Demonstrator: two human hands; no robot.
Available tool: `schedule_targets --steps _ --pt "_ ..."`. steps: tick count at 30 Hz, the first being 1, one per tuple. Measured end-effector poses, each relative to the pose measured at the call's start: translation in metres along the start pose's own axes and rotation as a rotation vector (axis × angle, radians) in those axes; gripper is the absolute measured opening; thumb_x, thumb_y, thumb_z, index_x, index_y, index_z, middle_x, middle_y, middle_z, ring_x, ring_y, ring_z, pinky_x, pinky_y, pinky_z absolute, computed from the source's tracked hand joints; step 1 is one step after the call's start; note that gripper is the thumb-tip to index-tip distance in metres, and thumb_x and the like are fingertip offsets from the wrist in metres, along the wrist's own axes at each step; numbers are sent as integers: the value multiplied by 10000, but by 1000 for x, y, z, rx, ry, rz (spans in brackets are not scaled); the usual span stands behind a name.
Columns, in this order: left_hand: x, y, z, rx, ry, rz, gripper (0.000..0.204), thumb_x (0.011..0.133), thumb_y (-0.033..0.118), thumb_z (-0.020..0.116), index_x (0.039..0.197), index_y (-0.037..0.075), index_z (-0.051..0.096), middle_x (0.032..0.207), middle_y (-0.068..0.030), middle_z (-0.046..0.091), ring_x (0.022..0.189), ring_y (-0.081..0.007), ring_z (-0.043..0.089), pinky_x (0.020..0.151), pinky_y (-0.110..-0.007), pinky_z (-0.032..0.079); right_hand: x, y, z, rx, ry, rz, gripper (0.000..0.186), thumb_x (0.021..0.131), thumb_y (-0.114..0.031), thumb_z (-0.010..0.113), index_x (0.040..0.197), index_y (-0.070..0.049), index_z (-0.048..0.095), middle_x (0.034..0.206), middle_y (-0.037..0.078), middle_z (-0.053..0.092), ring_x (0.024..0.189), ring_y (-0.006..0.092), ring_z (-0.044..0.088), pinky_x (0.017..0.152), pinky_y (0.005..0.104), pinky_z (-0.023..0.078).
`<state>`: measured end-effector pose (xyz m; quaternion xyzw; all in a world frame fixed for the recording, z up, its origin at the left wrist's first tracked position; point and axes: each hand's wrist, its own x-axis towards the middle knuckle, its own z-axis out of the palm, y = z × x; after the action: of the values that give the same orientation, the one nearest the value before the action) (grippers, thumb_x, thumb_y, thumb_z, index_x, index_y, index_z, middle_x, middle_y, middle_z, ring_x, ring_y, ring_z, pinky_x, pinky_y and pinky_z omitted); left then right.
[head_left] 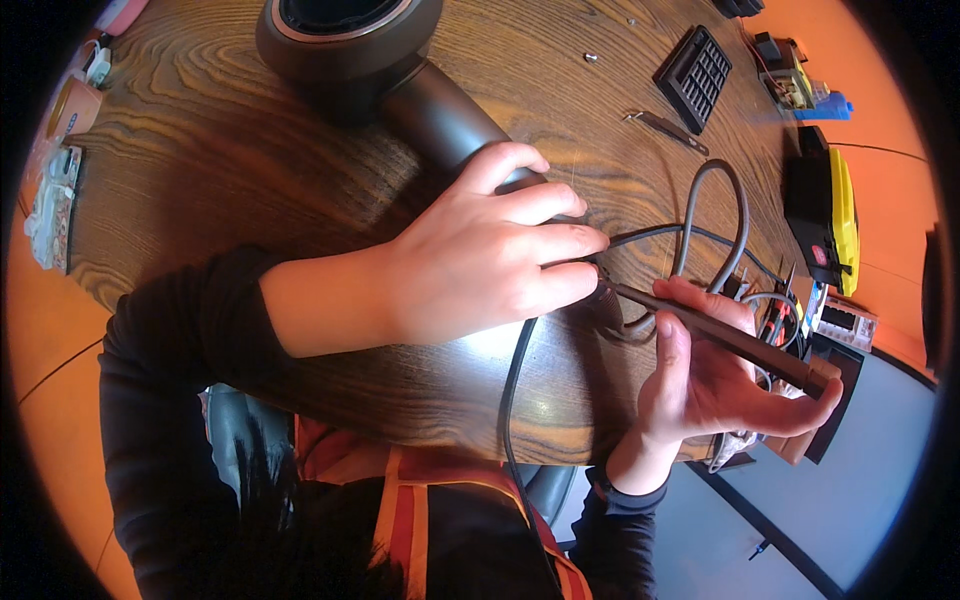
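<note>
Head view: where is the dark grey hair dryer with the round, copper-rimmed head and cylindrical handle?

— Its head lies toward 11 o'clock on the brown wood-grain counter, and the handle slants down toward the centre.

— And the left hand?

— Just above the centre, back upward, its fingers grasping the lower part of that handle from above. The handle's far end is hidden beneath them.

— What about the right hand?

— Between 3 and 4 o'clock, its thumb and fingers grasping a slim dark brown screwdriver, one finger bent against the back end. The thin shaft points toward 10 o'clock, with its tip just beside the left fingertips. I cannot tell whether it touches the dryer.

— Any cables?

— A thin black cable runs from below the left hand toward 6 o'clock, over the counter's edge. A thick grey looped cable lies between 2 and 3 o'clock.

— And farther out?

— Between 1 and 2 o'clock, dark metal tweezers lie near a black rectangular tray with compartments. Nearer 1 o'clock sits a small silvery metal piece.
</note>
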<state>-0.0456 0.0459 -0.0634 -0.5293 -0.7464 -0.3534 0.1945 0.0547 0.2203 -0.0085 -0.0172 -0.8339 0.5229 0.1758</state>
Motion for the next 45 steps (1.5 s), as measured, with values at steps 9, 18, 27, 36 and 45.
schedule_targets --steps 9,18,27,36,45 --pt "0 0 -1 4 -7 8 80 712 148 625 792 149 633 959 7 654 983 -163 566 944 -429 356 0 0 6 -95 42 -252 290 741 -2 753 957 44 565 885 153 656 759 178 630 725 260 496" --pt "0 0 -1 8 -27 8 77 732 145 619 806 146 641 985 -2 657 1001 -170 563 956 -449 347 4 -1 10 -39 53 -223 317 741 -5 754 969 40 539 878 148 648 776 185 633 736 270 498" --pt "1 0 -2 14 -36 11 100 735 146 611 827 150 649 993 1 656 1009 -165 560 962 -450 340 6 -5 4 74 11 -275 298 756 78 686 1005 87 523 921 213 652 848 255 658 784 309 526" --pt "0 0 1 0 -16 8 120 724 145 615 836 157 654 994 1 658 986 -162 564 957 -445 342 9 5 18 271 153 -460 489 845 -38 605 1246 3 328 987 230 605 895 326 629 845 391 527" --pt "1 0 -2 -13 -43 2 140 726 143 613 855 151 666 1001 -2 656 991 -155 560 964 -439 332 -3 2 14 98 115 -325 429 818 -9 640 1180 19 412 968 212 620 855 279 639 799 346 526"
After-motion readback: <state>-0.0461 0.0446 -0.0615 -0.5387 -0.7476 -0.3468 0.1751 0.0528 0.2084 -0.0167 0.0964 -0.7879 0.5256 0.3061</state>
